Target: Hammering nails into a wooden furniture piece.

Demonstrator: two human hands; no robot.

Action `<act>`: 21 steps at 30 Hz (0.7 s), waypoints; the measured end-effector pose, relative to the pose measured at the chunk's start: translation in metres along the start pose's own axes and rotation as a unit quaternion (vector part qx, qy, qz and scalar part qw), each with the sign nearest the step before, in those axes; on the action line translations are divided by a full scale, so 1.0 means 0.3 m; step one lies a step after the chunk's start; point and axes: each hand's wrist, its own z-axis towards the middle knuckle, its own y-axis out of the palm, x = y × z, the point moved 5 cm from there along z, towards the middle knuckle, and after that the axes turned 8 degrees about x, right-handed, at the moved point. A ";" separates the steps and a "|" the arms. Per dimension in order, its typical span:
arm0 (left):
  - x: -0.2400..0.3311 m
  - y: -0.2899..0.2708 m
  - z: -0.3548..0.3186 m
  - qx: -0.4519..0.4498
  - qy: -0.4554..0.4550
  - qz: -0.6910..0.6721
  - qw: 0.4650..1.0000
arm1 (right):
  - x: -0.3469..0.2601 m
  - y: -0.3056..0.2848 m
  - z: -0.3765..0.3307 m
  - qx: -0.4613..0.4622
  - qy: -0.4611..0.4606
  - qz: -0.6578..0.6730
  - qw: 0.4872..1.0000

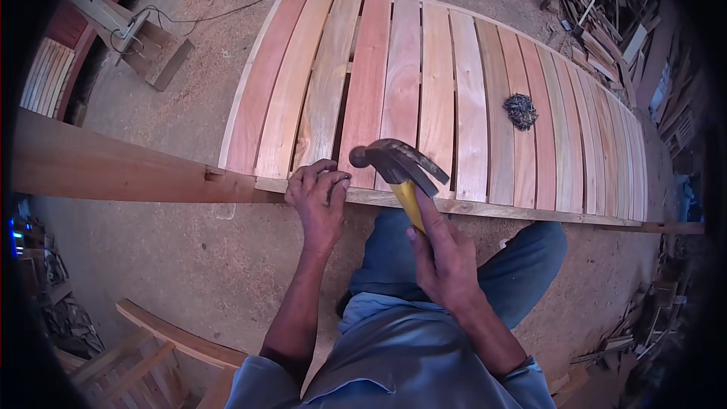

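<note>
A thick wooden beam [129, 155] meets the left corner of a slatted panel [400, 91]; the left hand [315, 198] bunches its fingers at the panel's near edge, though I cannot tell whether they pinch anything; just beside, a claw hammer [401, 182] tilts over the panel, the fingers of the right hand [448, 265] clamped on its yellow handle [408, 203]; farther right, nails [520, 111] lie heaped.

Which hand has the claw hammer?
The right hand: it grips the yellow handle of the claw hammer, index finger along it. The left hand is off the hammer, fingertips at the slatted panel's near edge rail.
</note>
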 end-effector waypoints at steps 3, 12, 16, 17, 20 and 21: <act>0.002 0.003 -0.009 0.017 -0.001 0.002 1.000 | -0.020 0.031 0.016 0.032 -0.058 0.001 0.998; -0.023 0.014 -0.014 0.022 -0.008 -0.003 1.000 | -0.040 0.081 0.031 0.003 -0.033 -0.022 0.999; -0.015 0.010 -0.012 0.030 -0.002 -0.013 0.999 | -0.022 0.107 0.007 0.022 -0.052 -0.036 0.998; -0.021 0.008 -0.011 0.030 0.001 -0.013 0.999 | -0.022 0.108 0.008 0.025 -0.053 -0.036 0.998; -0.038 0.018 -0.014 0.016 -0.006 -0.007 1.000 | -0.009 0.133 0.032 -0.056 0.031 -0.082 0.995; -0.030 0.018 -0.009 0.021 -0.001 -0.014 1.000 | -0.022 0.122 0.026 -0.009 -0.003 -0.048 0.999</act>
